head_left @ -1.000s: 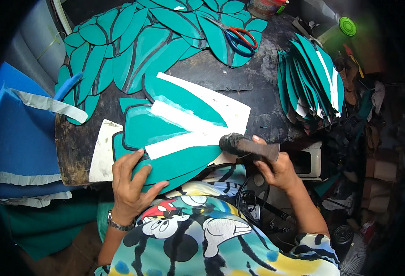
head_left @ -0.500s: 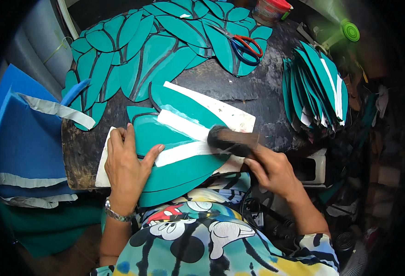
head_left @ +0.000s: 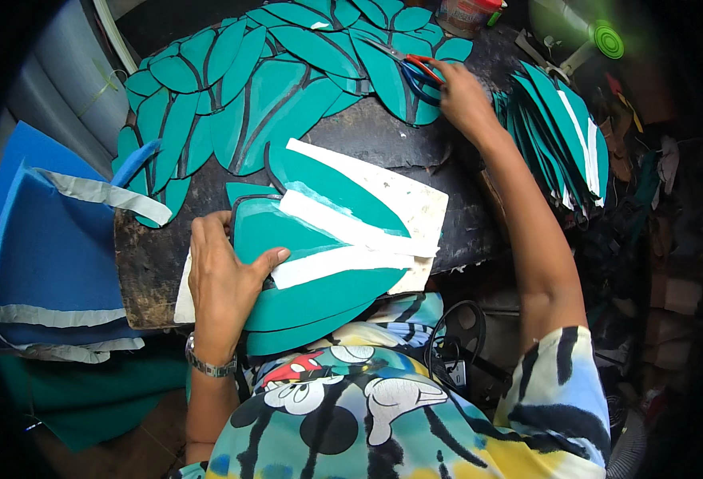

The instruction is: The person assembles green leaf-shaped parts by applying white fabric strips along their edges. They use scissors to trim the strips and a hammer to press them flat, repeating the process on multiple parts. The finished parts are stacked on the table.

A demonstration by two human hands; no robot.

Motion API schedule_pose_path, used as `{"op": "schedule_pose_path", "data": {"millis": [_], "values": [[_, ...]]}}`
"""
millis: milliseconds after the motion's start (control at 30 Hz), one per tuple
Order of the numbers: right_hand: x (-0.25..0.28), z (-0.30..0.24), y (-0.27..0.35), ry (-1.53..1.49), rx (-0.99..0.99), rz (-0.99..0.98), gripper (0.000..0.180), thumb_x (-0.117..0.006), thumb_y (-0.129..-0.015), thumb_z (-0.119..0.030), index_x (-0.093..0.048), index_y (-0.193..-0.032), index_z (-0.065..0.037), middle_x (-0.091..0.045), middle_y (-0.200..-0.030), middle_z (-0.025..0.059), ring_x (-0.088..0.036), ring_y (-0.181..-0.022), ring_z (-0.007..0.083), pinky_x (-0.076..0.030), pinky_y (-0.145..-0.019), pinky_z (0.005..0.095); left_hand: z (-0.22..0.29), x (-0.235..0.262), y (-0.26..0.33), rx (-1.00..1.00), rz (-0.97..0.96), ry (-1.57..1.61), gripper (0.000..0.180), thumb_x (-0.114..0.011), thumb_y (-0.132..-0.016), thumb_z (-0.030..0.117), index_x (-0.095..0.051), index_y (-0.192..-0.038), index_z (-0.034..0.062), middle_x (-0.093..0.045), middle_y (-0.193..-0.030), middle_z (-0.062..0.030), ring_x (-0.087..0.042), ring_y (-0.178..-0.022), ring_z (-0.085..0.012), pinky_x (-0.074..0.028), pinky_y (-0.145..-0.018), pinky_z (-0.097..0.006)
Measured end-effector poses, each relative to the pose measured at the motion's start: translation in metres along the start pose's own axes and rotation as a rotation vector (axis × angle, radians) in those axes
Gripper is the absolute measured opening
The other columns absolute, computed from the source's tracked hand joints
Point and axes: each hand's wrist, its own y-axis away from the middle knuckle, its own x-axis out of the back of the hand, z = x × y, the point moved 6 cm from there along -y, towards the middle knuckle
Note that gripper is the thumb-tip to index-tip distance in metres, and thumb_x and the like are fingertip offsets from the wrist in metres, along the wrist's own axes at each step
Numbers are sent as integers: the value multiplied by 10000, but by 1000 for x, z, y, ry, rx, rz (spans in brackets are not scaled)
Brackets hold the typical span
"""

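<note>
We press our left hand (head_left: 225, 275) flat, fingers spread and gripping nothing, on the near stack of teal leaf-shaped pieces (head_left: 319, 279) that lies at the front edge of the dark worktable (head_left: 383, 148). The stack sits directly under and to the right of that palm, with white strips (head_left: 343, 243) crossing its top and a white sheet (head_left: 415, 203) beneath its far side. Our right hand (head_left: 463, 100) is stretched well away to the far side of the table, fingers curled at the red and blue handles of the scissors (head_left: 415, 70), which lie on the spread of teal leaves (head_left: 272, 96) covering the back of the table (we cannot tell whether the fingers have actually closed on the handles or only touch them). Just right of that hand stands a fanned bundle of teal pieces (head_left: 563, 140). To our left lie blue foam sheets (head_left: 48, 239) edged in grey
</note>
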Motion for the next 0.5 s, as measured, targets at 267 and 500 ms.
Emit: {"op": "schedule_pose_path", "data": {"millis": [267,500], "values": [[-24,2,-30,111,-102,-60,645,-632,-840,-17,-466,-1441,-182,-582,-1259,286,-598,-1168,509,-528,-942,537,-12,-2,0,157,-96,826,345,-786,-870,94,-559,-1103,-20,-686,-1028,-98,-673,-927,-170,-548,-780,-337],[62,-47,72,-571,-267,-162,459,-759,-924,-371,-596,-1224,-64,-605,-794,90,-595,-760,176,-489,-715,336,-38,-32,-3,394,-197,1761,470,-683,-968,99,-496,-1380,-27,-635,-1296,-170,-655,-1170,-259,-525,-1042,-416]]}}
